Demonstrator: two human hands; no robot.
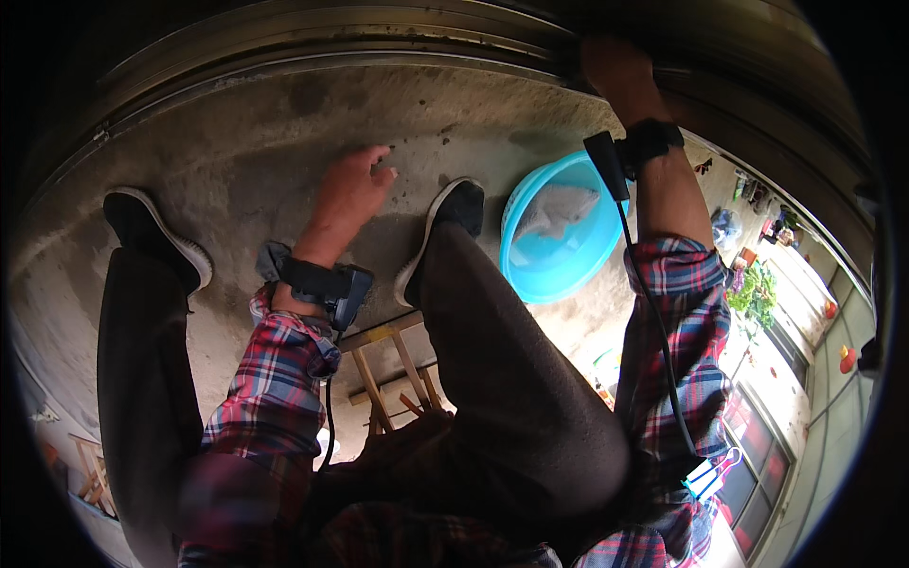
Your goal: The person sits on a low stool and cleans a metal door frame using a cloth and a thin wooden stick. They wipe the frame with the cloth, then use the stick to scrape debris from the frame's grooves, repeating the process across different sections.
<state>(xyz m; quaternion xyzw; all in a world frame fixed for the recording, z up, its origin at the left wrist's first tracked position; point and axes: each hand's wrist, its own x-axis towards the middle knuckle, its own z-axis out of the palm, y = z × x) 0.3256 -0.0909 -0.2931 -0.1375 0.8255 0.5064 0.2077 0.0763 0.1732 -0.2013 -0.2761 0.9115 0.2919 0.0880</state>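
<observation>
My left hand (353,186) hangs over the concrete floor (298,135) between my shoes, thumb and forefinger apart and the other fingers curled under. Nothing shows in it. Up at the dark metal frame (497,39), my right hand (616,67) reaches to the edge. Its fingers are lost in shadow, so I cannot tell whether it grips the frame. Below that hand stands a light-blue plastic basin (561,277). A wet-looking grey cloth (557,209) lies in the basin, seemingly in some water.
A wooden stool (383,348) is under me. Black devices are strapped to my left wrist (348,295) and right wrist (603,167), with cables running along the sleeves. A binder clip (714,476) holds the right cable. Potted plants (756,291) stand in the bright area at right.
</observation>
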